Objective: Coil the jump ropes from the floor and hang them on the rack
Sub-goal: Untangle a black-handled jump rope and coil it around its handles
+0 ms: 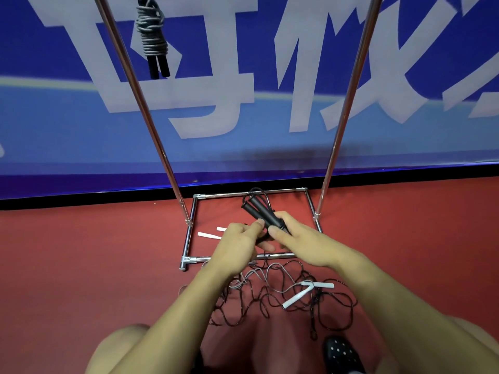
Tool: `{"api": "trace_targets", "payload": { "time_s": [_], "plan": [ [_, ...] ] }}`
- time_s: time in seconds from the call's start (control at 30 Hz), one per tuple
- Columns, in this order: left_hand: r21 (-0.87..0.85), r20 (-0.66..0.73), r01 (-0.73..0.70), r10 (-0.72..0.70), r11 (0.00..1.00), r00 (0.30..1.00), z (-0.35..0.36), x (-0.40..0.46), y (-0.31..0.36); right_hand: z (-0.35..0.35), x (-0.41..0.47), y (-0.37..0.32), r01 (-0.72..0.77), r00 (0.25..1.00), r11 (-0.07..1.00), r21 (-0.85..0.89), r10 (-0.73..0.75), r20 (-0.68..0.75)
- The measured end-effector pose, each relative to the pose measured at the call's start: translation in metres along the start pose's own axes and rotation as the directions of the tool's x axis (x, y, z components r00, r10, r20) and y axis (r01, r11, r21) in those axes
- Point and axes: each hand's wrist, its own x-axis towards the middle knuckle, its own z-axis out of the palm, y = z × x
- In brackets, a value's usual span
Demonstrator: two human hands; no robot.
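Two black jump rope handles (258,211) are held side by side above the rack's base. My right hand (297,238) grips them near their lower ends, and my left hand (240,242) pinches them from the left. Their thin black rope (270,303) trails down in tangled loops on the red floor. A grey rope with white handles (305,291) lies mixed in with those loops. Another pair of white handles (209,234) lies inside the base frame. One coiled grey rope with black handles (154,41) hangs at the top left of the chrome rack (151,125).
The rack's two chrome uprights rise from a rectangular base frame (189,238) on the red floor. A blue banner with large white characters (243,90) stands right behind it. My knees and a black dotted shoe (340,352) are at the bottom edge.
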Motion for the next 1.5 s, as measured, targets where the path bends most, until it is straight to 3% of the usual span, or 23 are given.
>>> {"api": "trace_targets", "payload": {
  "time_s": [0.13,0.27,0.43,0.6,0.67,0.8,1.03,1.3,1.5],
  "plan": [
    [-0.014,-0.010,0.040,-0.040,0.999,0.999,-0.001,-0.004,0.006,-0.001,-0.002,0.001,0.022,0.999,0.991,0.131,-0.026,0.024],
    [0.006,-0.002,0.008,-0.008,1.000,1.000,-0.001,-0.001,0.002,0.000,-0.001,-0.001,0.078,0.997,0.990,0.121,-0.076,-0.018],
    [0.096,0.084,-0.088,0.080,0.992,0.993,-0.003,-0.001,0.001,-0.007,-0.002,0.000,-0.012,0.997,0.962,0.273,0.033,-0.074],
    [0.084,0.182,-0.203,0.186,0.976,0.966,-0.002,-0.005,0.003,-0.009,-0.008,0.001,-0.055,0.978,0.828,0.558,-0.067,0.196],
    [0.052,0.195,-0.206,0.192,0.977,0.962,-0.003,-0.004,0.003,-0.009,-0.010,-0.001,-0.073,0.974,0.787,0.613,-0.075,0.212],
    [-0.004,0.156,-0.131,0.130,0.991,0.979,-0.005,-0.001,0.007,-0.013,-0.011,-0.008,0.016,0.990,0.839,0.544,-0.088,0.108],
    [0.081,0.065,-0.039,0.034,0.996,0.997,-0.002,0.002,0.005,-0.010,-0.005,-0.007,0.092,0.996,0.896,0.434,-0.089,-0.025],
    [0.008,0.110,-0.045,0.044,0.999,0.993,-0.005,0.005,-0.006,-0.024,-0.002,0.000,0.135,0.985,0.837,0.530,-0.053,-0.166],
    [0.119,-0.033,-0.178,0.183,0.977,0.983,-0.004,0.005,-0.006,-0.021,0.002,0.004,0.130,0.986,0.805,0.579,-0.042,-0.163]
  ]
}}
